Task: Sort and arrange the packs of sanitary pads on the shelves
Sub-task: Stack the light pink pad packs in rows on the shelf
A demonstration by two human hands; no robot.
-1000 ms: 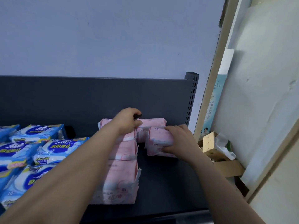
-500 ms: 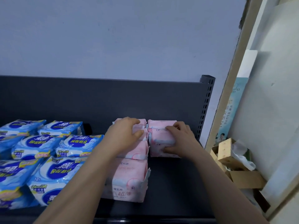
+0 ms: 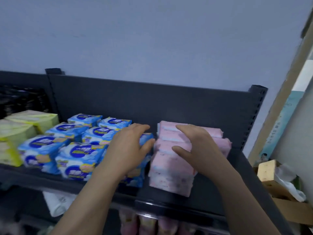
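Several pink packs [image 3: 171, 170] lie in rows at the right end of the dark shelf [image 3: 208, 197]. To their left lie several blue packs [image 3: 79, 158], and yellow-green packs [image 3: 18, 131] at the far left. My left hand [image 3: 130, 148] hovers with spread fingers over the rightmost blue packs, beside the pink ones. My right hand [image 3: 198, 146] rests with relaxed fingers on top of the pink packs, thumb out to the left. Neither hand grips a pack. The frame is motion-blurred.
The shelf's dark back panel [image 3: 169, 102] stands behind the packs, with a slotted post [image 3: 254, 116] at its right. A cardboard box [image 3: 277, 189] with white plastic sits on the floor to the right. Pink packs [image 3: 152, 224] show on the shelf below.
The view swung left, revealing more blue packs and the yellow-green ones. My left hand left the pink packs and moved over the blue ones. My right hand released its pack and now rests on the pink rows.
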